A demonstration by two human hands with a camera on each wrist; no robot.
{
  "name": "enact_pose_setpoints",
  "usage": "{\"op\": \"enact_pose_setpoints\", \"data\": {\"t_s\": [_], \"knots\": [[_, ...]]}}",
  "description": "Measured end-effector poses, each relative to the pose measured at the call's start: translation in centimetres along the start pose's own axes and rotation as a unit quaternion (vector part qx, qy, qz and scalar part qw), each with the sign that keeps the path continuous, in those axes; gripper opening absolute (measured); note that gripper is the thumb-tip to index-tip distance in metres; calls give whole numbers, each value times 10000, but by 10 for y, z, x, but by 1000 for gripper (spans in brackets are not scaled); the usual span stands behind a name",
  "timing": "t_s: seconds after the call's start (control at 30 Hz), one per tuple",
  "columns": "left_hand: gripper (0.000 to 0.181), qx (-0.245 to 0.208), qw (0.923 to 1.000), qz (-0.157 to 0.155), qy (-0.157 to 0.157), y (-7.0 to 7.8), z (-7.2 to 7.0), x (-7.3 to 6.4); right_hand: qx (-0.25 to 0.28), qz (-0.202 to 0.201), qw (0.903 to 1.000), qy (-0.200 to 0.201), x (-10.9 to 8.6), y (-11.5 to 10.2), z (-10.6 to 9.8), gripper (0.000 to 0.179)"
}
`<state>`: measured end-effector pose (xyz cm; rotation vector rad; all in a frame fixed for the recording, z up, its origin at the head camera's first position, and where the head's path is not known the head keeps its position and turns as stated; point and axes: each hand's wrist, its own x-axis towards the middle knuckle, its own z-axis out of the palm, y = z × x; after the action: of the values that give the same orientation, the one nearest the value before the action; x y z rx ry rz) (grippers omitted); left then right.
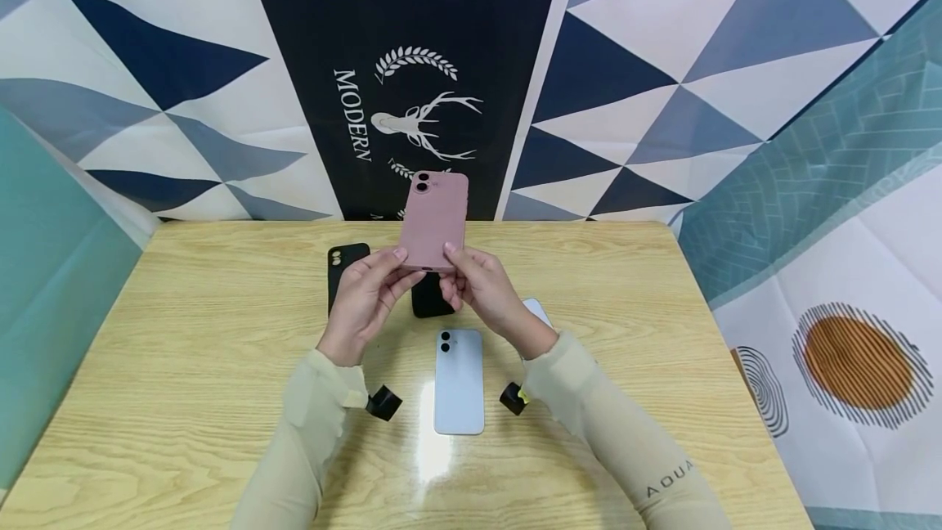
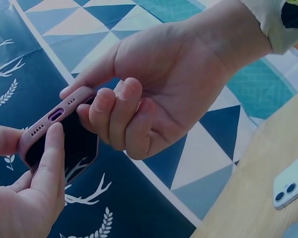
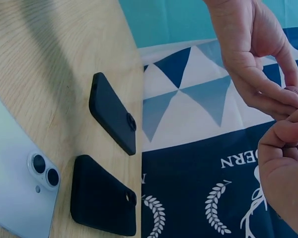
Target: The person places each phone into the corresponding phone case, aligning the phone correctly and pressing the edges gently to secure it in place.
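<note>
Step (judged): fitting or checking pink phone case (image 1: 434,219) | Position: raised off the table (image 1: 199,317), toward its far edge | Grip: left hand (image 1: 365,289) and right hand (image 1: 487,289) pinch its lower end | Next: probably calls for even thumb pressure

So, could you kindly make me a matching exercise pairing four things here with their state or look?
Things
1. Pink case
2. Nearer pale phone
3. Tabletop
4. Right sleeve

States or looks
A. Yellowish wood grain
B. Dark lettering
C. Pinched by the left hand and right hand
D. Lies flat, back upward

Pairs: 1-C, 2-D, 3-A, 4-B
</note>
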<state>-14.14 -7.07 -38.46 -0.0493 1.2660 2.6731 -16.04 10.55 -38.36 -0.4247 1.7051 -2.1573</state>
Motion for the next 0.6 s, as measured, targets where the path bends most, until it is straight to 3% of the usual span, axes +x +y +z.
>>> {"op": "enact_pose_setpoints", "data": {"t_s": [0.47,0.6], "knots": [[17,50,10000,-12,-36,0,3,-3,102,-27,9999,-90,0,-1,-2,33],[15,-7,9999,-49,-115,-2,3,-4,88,-2,9999,119,-2,-2,-2,33]]}}
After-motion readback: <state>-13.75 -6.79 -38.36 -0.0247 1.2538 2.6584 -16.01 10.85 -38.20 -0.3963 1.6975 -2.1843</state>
